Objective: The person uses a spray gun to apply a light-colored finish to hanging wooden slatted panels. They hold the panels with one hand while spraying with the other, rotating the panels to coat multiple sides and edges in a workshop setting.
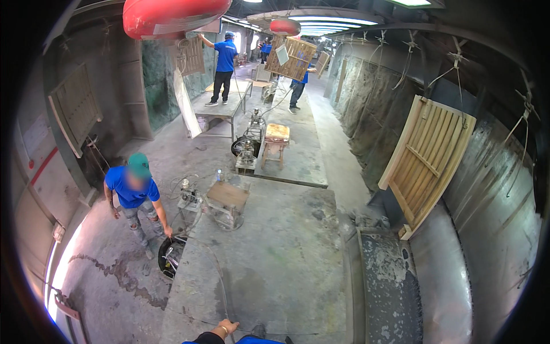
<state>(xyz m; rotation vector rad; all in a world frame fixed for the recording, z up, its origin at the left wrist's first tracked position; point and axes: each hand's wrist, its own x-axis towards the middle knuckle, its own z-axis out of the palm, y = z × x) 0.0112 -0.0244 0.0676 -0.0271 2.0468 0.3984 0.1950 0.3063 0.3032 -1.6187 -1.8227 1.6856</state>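
Grey platform (286, 252), left hand (227, 327) — around thin hose (223, 286)

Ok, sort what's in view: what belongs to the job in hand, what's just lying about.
Likely the job:
thin hose, in the left hand
perhaps the wooden panel hanging at right

Apparently just standing about:
brown-topped table
stool
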